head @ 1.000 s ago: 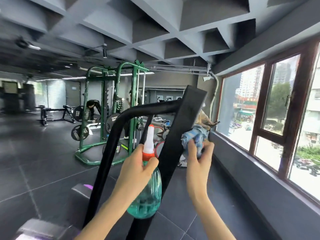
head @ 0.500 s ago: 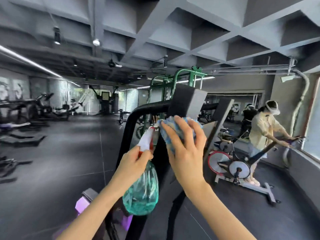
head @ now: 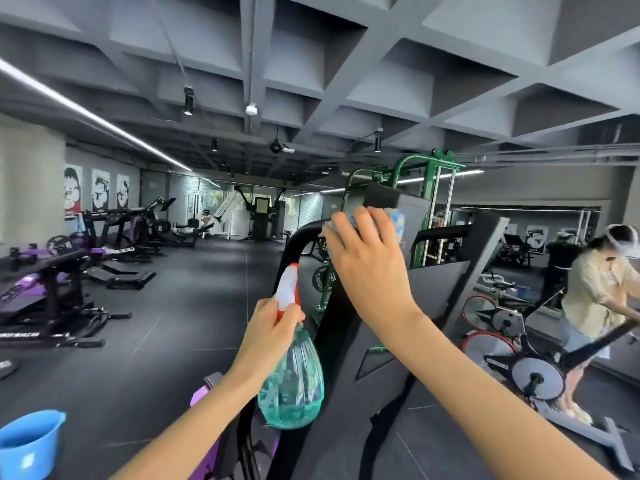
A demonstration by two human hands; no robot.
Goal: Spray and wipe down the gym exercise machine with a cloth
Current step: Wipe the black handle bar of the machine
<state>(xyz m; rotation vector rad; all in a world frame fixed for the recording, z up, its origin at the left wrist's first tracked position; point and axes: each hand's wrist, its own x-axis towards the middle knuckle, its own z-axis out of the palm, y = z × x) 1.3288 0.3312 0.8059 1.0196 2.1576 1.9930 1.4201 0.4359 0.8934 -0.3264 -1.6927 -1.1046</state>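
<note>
Both hands are occupied. My right hand [head: 367,268] lies over the cloth [head: 393,218], fingers spread and nearly straight, pressing it flat against the black post [head: 343,344] of the machine [head: 436,289], just under the post's capped top end. A little blue-and-white cloth shows above my fingertips and past the right edge of my hand. My left hand [head: 270,327] is lower and to the left, wrapped tight round the neck of the spray bottle [head: 292,379]. The bottle's green belly hangs below my fist in front of the post's lower part; I cannot tell whether it touches. Its white nozzle points up and away toward the curved bar [head: 294,244] on the post's left side.

The post's long axis is what matters: it leans from low and close to me, up and away to the cap. The cloth sits at that far upper end, so the length left to wipe lies downward, toward me. I judge the right hand should draw down along that line, with the bottle swung left out of its path.
</note>
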